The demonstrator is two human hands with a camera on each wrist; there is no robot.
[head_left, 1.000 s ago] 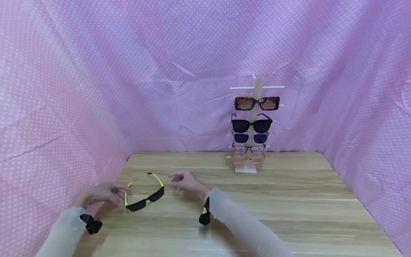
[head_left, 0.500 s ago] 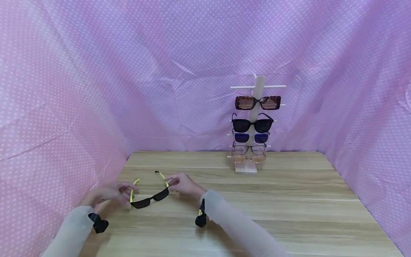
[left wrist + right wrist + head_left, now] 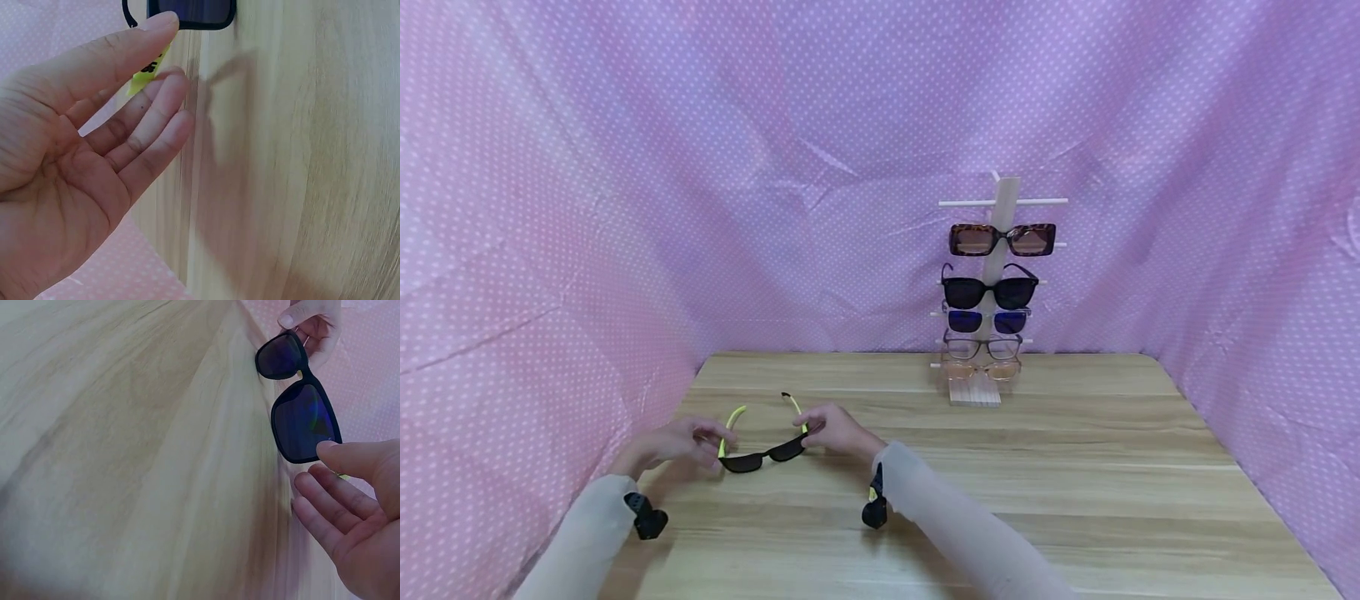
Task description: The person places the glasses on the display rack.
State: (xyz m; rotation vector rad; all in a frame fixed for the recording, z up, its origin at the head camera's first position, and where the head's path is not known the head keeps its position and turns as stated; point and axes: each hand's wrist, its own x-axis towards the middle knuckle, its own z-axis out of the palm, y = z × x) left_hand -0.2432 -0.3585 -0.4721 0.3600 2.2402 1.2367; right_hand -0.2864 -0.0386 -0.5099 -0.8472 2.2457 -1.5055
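Black-framed sunglasses point(image 3: 745, 463) with dark lenses and yellow-green temples are at the left of the table, temples unfolded and pointing away. My left hand point(image 3: 681, 442) pinches the left temple near its hinge; in the left wrist view, part of the yellow temple shows between the thumb and fingers of the left hand point(image 3: 81, 169). At the other end, my right hand point(image 3: 837, 431) pinches the right temple by the hinge. From the right wrist view, the thumb of the right hand point(image 3: 369, 512) lies at the corner of the sunglasses point(image 3: 304, 422).
A wooden eyewear stand point(image 3: 976, 393) stands at the table's back, right of centre. On it hang tortoiseshell sunglasses point(image 3: 973, 242), black sunglasses point(image 3: 964, 293) and several other pairs; its top bar point(image 3: 964, 203) is bare. Pink dotted cloth point(image 3: 820, 167) surrounds the wooden table point(image 3: 1075, 483).
My right hand has come in from beside the sunglasses and taken the right temple. Both hands and the sunglasses have shifted right and slightly away from me. The stand has stayed put.
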